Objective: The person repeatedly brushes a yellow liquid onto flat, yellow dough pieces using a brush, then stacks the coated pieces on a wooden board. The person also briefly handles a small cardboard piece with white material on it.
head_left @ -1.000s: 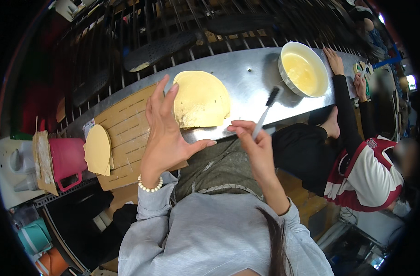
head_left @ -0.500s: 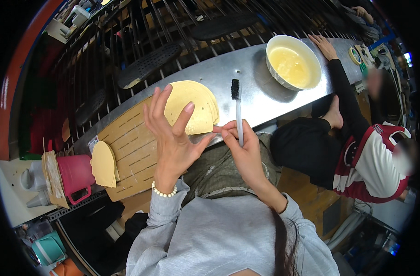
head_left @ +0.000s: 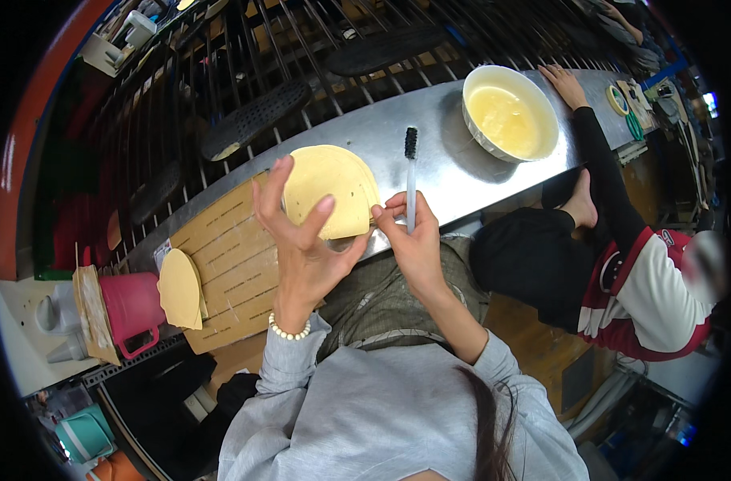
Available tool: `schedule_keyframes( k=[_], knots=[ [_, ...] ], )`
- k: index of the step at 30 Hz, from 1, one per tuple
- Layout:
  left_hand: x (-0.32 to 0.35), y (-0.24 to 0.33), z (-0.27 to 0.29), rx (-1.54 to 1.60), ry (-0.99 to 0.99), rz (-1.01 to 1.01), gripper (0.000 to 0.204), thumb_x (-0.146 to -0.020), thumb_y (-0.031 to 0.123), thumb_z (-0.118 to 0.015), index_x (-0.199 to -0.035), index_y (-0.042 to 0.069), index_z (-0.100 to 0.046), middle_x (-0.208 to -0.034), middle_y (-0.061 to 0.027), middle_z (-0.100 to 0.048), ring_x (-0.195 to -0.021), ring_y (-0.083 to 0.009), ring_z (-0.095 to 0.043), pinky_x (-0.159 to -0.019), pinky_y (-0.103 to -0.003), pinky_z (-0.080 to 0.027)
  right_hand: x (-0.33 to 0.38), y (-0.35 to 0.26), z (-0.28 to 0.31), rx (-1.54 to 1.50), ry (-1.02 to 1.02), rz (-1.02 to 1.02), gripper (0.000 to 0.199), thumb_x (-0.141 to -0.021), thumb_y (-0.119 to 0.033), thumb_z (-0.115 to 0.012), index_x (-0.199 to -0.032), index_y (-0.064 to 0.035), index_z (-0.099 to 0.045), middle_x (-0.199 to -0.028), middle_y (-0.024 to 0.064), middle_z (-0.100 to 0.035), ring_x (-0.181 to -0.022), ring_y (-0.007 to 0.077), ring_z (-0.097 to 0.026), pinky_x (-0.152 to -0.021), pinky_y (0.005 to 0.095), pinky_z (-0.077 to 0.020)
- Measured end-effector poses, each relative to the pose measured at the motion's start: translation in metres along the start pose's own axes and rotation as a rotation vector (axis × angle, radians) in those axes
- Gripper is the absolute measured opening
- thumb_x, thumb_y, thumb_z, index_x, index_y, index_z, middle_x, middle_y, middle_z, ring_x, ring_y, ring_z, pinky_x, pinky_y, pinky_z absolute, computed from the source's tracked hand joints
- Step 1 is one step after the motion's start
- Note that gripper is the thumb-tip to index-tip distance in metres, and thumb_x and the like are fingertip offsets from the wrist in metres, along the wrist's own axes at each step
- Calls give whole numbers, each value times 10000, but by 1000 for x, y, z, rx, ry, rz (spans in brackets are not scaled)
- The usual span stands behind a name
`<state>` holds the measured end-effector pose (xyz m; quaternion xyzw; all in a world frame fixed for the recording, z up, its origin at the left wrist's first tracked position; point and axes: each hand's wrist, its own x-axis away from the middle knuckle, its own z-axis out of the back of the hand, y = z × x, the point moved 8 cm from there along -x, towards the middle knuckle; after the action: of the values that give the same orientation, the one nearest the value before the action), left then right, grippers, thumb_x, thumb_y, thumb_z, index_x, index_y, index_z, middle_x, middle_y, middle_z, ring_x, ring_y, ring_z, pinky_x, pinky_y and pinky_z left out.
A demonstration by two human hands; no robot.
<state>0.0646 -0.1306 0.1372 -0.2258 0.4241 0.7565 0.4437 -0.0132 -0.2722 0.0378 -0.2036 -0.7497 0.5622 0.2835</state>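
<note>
My left hand [head_left: 301, 252] is spread and empty, arched over the near side of the stack of yellow sheets [head_left: 337, 184] on the counter [head_left: 446, 192]; my right hand [head_left: 413, 244] grips the brush [head_left: 411, 180], bristles pointing away, fingertips by the stack's corner. Farther out, a smaller pile [head_left: 179, 284] sits leftward on cardboard [head_left: 229, 264], and yellow liquid [head_left: 506, 120] remains in the bowl [head_left: 506, 74]; which sheets are finished, I can't tell.

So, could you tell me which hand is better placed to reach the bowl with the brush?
Probably the right hand: it holds the brush and sits nearer the bowl than the left hand does.
</note>
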Motion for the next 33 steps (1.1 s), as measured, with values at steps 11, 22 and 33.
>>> schedule_keyframes(
  k=[11, 22, 33],
  knots=[
    [-35, -33, 26, 215, -135, 199, 1386, -527, 366, -1043, -1597, 65, -214, -1650, -196, -243, -1516, -377, -303, -1230, -512, -325, -6, 0, 4, 11, 42, -5, 258, -887, -30, -795, -1045, -10, -591, -894, 10, -563, -686, 19, -486, -533, 199, -375],
    [-33, -40, 15, 142, -429, 235, 1533, -487, 495, -1036, -1644, 44, -137, -1675, -199, -240, -1549, -395, -278, -1260, -502, -264, 25, -44, -38, -188, -329, -143, 342, -1074, -105, -494, -1379, 36, -560, -1360, 127, -676, -534, -8, -352, -493, 175, -267],
    [-28, -37, 19, 116, -601, 154, 1274, -549, 319, -955, -1599, 62, -280, -1563, -219, -381, -1480, -399, -347, -1259, -532, -191, 13, -38, -40, -102, -255, -129, 360, -1088, -158, -485, -1407, 5, -520, -1365, 136, -688, -521, -20, -280, -467, 170, -207]
  ],
)
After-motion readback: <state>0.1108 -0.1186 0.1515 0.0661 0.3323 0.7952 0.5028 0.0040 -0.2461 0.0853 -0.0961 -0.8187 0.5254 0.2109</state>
